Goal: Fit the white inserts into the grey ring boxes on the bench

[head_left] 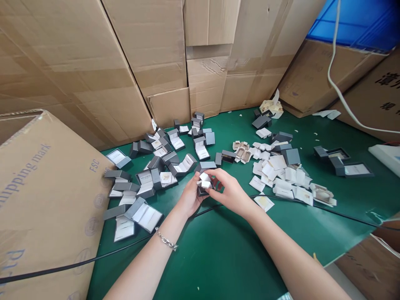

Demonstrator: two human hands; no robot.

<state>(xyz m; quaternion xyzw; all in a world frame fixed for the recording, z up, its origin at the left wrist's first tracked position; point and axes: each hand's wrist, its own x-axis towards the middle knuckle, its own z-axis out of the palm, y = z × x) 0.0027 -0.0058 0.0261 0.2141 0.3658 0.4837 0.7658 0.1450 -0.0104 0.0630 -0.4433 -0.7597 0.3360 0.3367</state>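
Near the middle of the green table, my left hand (188, 197) is wrapped round a small dark jewelry box (202, 191). A folded white card insert (204, 181) sticks up out of that box, with my right hand (229, 189) pinching it from the right side. Both hands meet at the box, and my fingers cover much of it. Just beyond them lies another grey jewelry box (206, 166). Several open grey boxes with white inserts (145, 214) are spread to the left. To the right is a heap of loose white card inserts (278, 171).
Large cardboard cartons (150, 50) wall off the back, and another carton (50, 208) stands at the left. A black cable (125, 248) crosses the green table (225, 258). Open grey boxes (353, 168) lie at the right. A white cord (333, 62) hangs near a blue crate (362, 25).
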